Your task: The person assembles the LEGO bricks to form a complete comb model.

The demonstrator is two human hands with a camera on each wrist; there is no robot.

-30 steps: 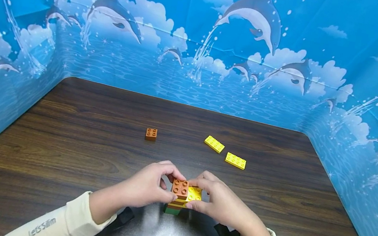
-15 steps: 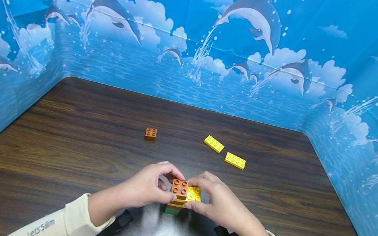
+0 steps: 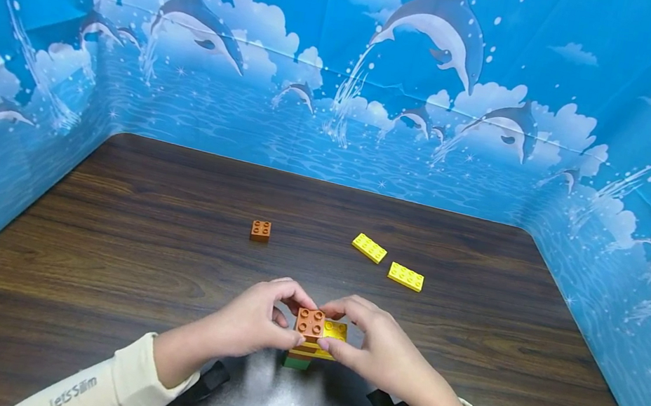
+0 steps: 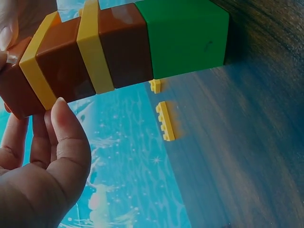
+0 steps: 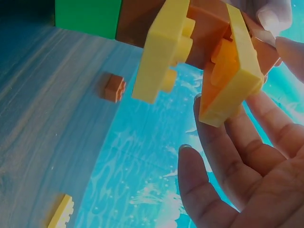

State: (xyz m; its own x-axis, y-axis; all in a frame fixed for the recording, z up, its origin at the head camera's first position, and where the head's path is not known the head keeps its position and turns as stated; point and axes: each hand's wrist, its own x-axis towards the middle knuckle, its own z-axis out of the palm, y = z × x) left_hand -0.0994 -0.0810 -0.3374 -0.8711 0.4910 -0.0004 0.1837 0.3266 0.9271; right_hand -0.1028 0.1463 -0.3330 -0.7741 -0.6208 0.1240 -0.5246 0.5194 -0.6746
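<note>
A tower of toy building bricks stands upright near the front of the table. From the bottom it runs green block [image 4: 187, 40], brown brick, yellow plate, brown brick, yellow plate, brown brick. Both yellow plates jut out to the right; the lower yellow plate [image 5: 156, 57] and the upper yellow plate [image 5: 242, 85] show this in the right wrist view. My left hand [image 3: 256, 316] pinches the top brown brick [image 3: 310, 325] from the left, its thumb at the front. On the brick's right side, my right hand [image 3: 377, 335] holds it between thumb and index finger, over the plate's studs.
Farther back on the dark wood table [image 3: 135, 237] lies a loose brown brick [image 3: 260, 230]. Two yellow plates lie to its right, one yellow plate [image 3: 369, 248] behind the other yellow plate [image 3: 406, 277]. A blue dolphin-print curtain [image 3: 250, 113] encloses the back and sides.
My right fingers and thumb have shifted left, from the jutting upper yellow plate to the top brown brick. The left hand and the tower stay in place.
</note>
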